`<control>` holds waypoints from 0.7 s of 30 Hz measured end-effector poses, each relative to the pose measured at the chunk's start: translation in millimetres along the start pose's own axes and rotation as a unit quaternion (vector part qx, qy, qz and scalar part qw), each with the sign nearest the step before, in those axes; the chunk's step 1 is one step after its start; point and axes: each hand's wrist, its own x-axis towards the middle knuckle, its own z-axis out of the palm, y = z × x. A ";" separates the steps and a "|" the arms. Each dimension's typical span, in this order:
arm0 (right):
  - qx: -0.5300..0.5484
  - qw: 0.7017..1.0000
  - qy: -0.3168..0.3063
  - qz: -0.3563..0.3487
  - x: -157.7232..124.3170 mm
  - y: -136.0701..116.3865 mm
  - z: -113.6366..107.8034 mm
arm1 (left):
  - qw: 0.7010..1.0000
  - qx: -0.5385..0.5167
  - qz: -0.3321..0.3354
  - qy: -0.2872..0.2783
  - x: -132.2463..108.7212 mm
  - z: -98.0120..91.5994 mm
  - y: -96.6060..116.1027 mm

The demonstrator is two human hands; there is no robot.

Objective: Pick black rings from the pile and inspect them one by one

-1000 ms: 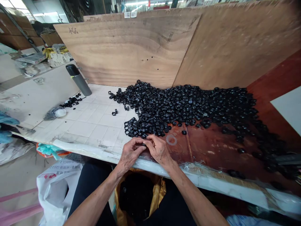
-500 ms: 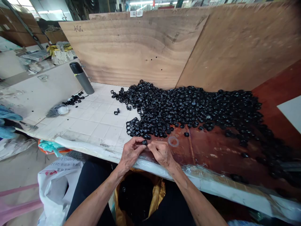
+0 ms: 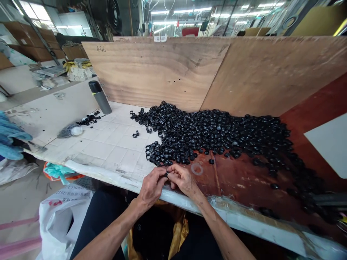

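Close to the table's front edge, my left hand (image 3: 151,186) pinches a small black plastic ring (image 3: 166,174) between thumb and forefinger. From the other side my right hand (image 3: 184,180) meets it, its thumb and fingertips closed on the same ring. Most of that piece is hidden by the fingers. Just beyond both hands spreads a large heap of similar black rings (image 3: 211,131), reaching from the white tabletop across the reddish-brown surface. A single black ring (image 3: 211,161) lies apart at the heap's near side.
A grey flask (image 3: 101,99) stands at the back left, with small black pieces (image 3: 90,119) and a clear bag (image 3: 66,130) near it. Plywood boards (image 3: 157,76) wall off the back. Below the table edge, between my legs, hangs a yellow-lined bag (image 3: 180,231).
My right hand has opened from a closed curl and brought its fingertips onto the ring in my left hand. The head view has tilted upward, showing more of the room behind.
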 end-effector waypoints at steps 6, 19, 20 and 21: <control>-0.157 0.968 0.177 -0.088 7.3 5.4 -1.3 | 0.965 0.082 -0.080 -0.237 -8.3 -26.0 26.3; -0.263 0.940 0.182 -0.119 14.8 17.7 1.6 | 0.970 0.236 -0.002 -0.061 52.3 13.7 -28.5; -0.249 0.943 0.187 -0.118 14.2 16.2 0.6 | 0.977 0.205 0.001 -0.050 49.2 13.6 -29.3; -0.232 0.947 0.191 -0.116 13.8 14.9 -0.5 | 0.982 0.183 0.006 -0.039 46.1 13.6 -29.5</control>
